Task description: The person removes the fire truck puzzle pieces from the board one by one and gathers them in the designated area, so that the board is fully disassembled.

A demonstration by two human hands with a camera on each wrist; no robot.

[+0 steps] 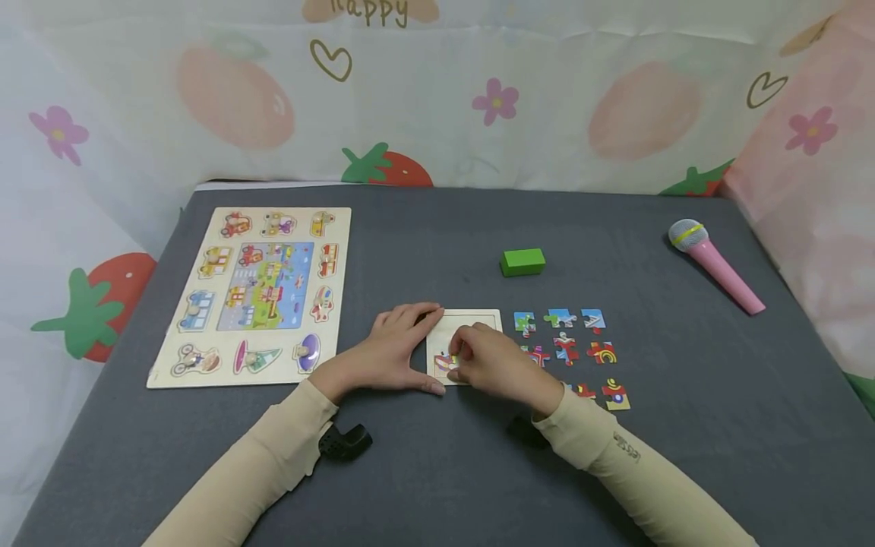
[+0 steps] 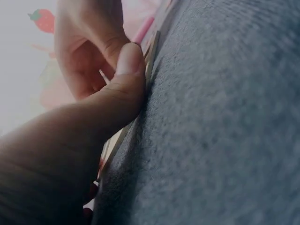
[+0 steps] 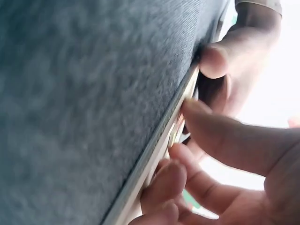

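Note:
A small pale wooden puzzle tray (image 1: 475, 320) lies on the table in the middle of the head view. My left hand (image 1: 390, 351) rests against its left side, fingers and thumb spread along the edge. Over the tray's lower part, my right hand (image 1: 499, 366) pinches a colourful jigsaw piece (image 1: 444, 362) at the lower left corner, between thumb and forefinger. In the right wrist view, red and yellow of that piece (image 3: 176, 125) show between the fingertips. Part of the piece is hidden by the fingers. Several loose jigsaw pieces (image 1: 565, 348) lie in rows right of the tray, some partly behind my right hand.
A large wooden peg puzzle board (image 1: 273, 355) with vehicle pictures lies at left. Behind the small tray sits a green block (image 1: 522, 262). A pink toy microphone (image 1: 724, 277) lies at far right on the grey tablecloth (image 1: 437, 471). A printed curtain (image 1: 437, 91) hangs along the back edge.

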